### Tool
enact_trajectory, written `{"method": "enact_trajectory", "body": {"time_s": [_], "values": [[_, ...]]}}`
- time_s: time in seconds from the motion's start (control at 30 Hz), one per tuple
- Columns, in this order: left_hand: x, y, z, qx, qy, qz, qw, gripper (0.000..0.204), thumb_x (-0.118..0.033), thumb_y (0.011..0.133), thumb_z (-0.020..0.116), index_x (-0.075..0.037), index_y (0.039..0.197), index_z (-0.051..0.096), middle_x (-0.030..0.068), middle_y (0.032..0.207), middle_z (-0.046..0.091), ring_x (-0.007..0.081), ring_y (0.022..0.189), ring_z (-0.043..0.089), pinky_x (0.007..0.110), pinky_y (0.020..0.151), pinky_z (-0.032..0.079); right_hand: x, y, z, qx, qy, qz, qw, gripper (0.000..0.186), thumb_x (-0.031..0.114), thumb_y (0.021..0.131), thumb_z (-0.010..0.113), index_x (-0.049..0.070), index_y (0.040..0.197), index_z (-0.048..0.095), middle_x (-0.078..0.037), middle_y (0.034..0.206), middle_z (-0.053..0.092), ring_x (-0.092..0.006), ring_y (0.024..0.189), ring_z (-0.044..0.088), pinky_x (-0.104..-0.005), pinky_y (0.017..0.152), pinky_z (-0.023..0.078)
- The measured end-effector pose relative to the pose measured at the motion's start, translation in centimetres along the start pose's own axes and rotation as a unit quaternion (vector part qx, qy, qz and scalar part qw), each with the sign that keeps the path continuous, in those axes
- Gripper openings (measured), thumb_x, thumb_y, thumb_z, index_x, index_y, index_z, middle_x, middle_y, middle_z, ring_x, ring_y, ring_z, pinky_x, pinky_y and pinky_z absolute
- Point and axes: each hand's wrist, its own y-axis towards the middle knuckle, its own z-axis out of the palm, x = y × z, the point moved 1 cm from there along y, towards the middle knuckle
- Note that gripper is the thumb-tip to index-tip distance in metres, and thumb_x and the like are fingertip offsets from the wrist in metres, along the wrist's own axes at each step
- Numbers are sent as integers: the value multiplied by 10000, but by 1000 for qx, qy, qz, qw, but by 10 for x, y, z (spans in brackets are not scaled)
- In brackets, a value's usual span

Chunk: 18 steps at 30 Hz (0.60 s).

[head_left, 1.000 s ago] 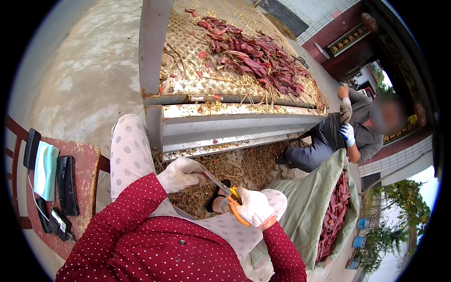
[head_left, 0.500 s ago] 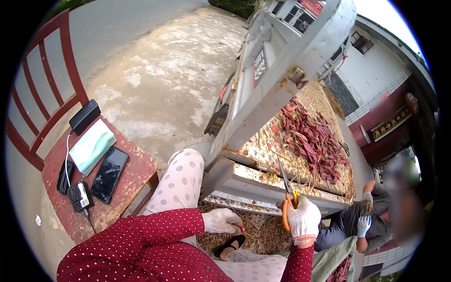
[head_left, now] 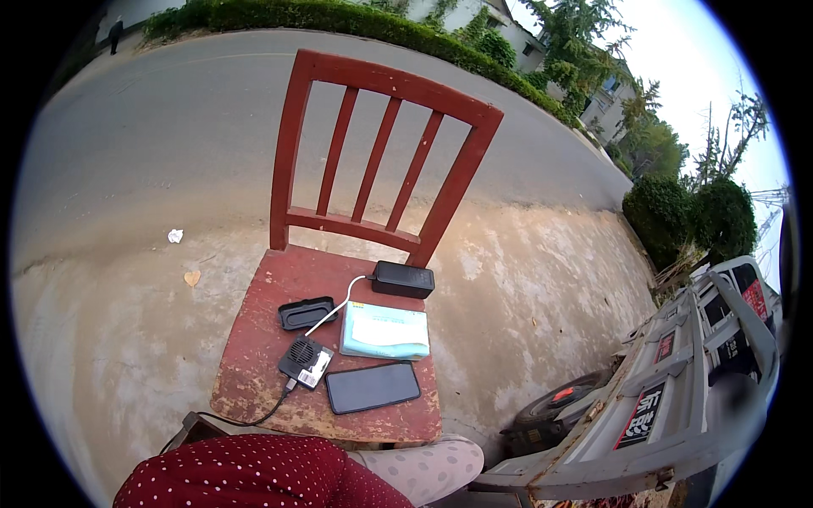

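Note:
Neither of my hands shows in the head view. A dark red sleeve with white dots [head_left: 246, 474] crosses the lower edge, and my knee in pale dotted trousers [head_left: 423, 470] is beside it. Nearest to them stands a worn red wooden chair [head_left: 254, 339]. On its seat lie a blue and white tissue pack [head_left: 385, 332], a black phone [head_left: 373, 388] with its screen dark, a small black cabled device [head_left: 305, 362], an open black case [head_left: 306, 313] and a black block-shaped box [head_left: 403, 279] joined by a white cable.
At the right is a grey cargo truck bed [head_left: 627, 423] with a black wheel [head_left: 550, 406]. A road [head_left: 169, 144] and a hedge [head_left: 356, 25] run behind the chair. White litter [head_left: 175, 236] lies on the concrete. A distant person [head_left: 116, 35] stands far left.
My view has swung left to the chair. Both gloved hands, the orange-handled scissors in the right one, the dried red plants and the seated co-worker have left the picture.

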Motion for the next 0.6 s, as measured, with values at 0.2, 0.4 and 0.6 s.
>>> {"method": "enact_trajectory", "body": {"time_s": [0.2,0.4,0.6], "values": [[-18,-27,-50,-70,-41,-34,996,342,-154,843,723,-90,1179,713,29,852,687,145,752,607,329,654,495,7,1,1,45,47,-80,995,406,389,954,605,28,1110,708,-215,974,705,-333,911,679,-389,808,524],[-25,-41,-71,-107,-70,-44,991,347,-153,849,716,-69,1185,702,29,876,686,143,781,608,325,685,495,16,-9,44,101,69,-113,986,384,361,953,607,38,1134,704,-217,1010,702,-332,944,670,-392,836,518],[-30,-54,-80,-128,-84,-46,987,353,-153,856,709,-48,1192,692,29,901,685,142,809,610,322,716,496,-2,-37,84,150,87,-121,977,365,334,953,608,47,1159,701,-219,1046,699,-331,976,660,-396,864,513]]}}
